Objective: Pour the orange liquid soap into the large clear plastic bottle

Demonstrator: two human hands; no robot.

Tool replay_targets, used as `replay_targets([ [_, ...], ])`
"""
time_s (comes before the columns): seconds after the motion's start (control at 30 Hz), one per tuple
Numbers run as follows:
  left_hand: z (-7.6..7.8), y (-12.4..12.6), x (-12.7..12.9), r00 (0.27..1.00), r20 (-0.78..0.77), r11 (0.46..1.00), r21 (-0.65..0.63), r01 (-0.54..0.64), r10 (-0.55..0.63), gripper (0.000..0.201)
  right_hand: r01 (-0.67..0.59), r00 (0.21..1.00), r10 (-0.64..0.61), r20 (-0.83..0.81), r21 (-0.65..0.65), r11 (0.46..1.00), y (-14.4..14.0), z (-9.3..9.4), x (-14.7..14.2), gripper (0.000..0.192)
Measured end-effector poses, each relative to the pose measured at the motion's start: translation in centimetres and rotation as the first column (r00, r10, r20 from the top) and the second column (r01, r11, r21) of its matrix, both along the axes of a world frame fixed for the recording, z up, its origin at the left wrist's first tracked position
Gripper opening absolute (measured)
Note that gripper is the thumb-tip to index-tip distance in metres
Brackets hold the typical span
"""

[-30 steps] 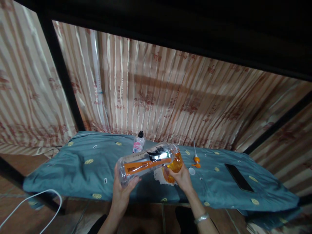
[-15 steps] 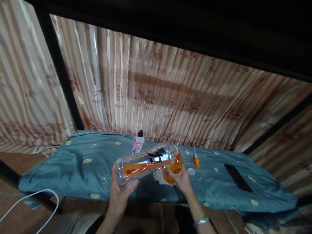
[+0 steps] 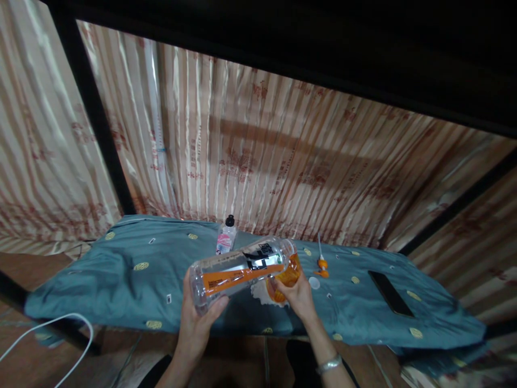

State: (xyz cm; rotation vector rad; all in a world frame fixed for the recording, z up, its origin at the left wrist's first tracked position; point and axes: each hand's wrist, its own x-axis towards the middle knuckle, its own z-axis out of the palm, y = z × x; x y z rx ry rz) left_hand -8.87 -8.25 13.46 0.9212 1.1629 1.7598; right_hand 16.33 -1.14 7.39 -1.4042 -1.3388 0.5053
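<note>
My left hand [image 3: 201,312] grips the base end of a large clear plastic bottle [image 3: 238,269] with an orange and black label. The bottle is tilted nearly flat, its mouth toward the right. My right hand [image 3: 297,295] is wrapped round a smaller amber bottle [image 3: 288,271], right under the mouth of the clear one. Whether liquid runs between them I cannot tell. A white tissue [image 3: 260,292] lies beneath, partly hidden by the amber bottle. To the right are an orange pump head [image 3: 322,265] with its tube and a white round disc [image 3: 314,283].
A clear bottle with a black cap and pink label [image 3: 226,237] stands behind. A black phone [image 3: 390,293] lies at the right of the blue-green bedding [image 3: 121,280]. Dark frame bars [image 3: 95,108] and a striped curtain [image 3: 242,140] enclose the back; a white cable [image 3: 83,323] loops at left.
The view has shifted slightly, so everything on the bedding sits a little further left. Both hands keep their holds, and the tilted bottle stays almost the same.
</note>
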Motion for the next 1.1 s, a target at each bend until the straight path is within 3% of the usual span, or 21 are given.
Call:
replay_targets([
  [0.27,-0.32,0.39,-0.43,0.998,-0.014,0.998,-0.015,0.057,-0.058,0.099,-0.041,0.995,0.039,-0.095,-0.015,0.999,-0.01,0.19,-0.08,0.063],
  [0.53,0.61,0.07,0.29,1.0,-0.007,1.0,0.028,-0.006,0.007,0.089,0.004,1.0,-0.004,-0.025,-0.023,1.0,-0.07,0.25,0.0,0.061],
  [1.1,0.16,0.27,-0.07,0.999,-0.034,0.999,0.038,0.003,-0.002,0.088,-0.007,0.999,0.005,-0.045,-0.048,0.999,-0.25,0.8,0.02,0.068],
])
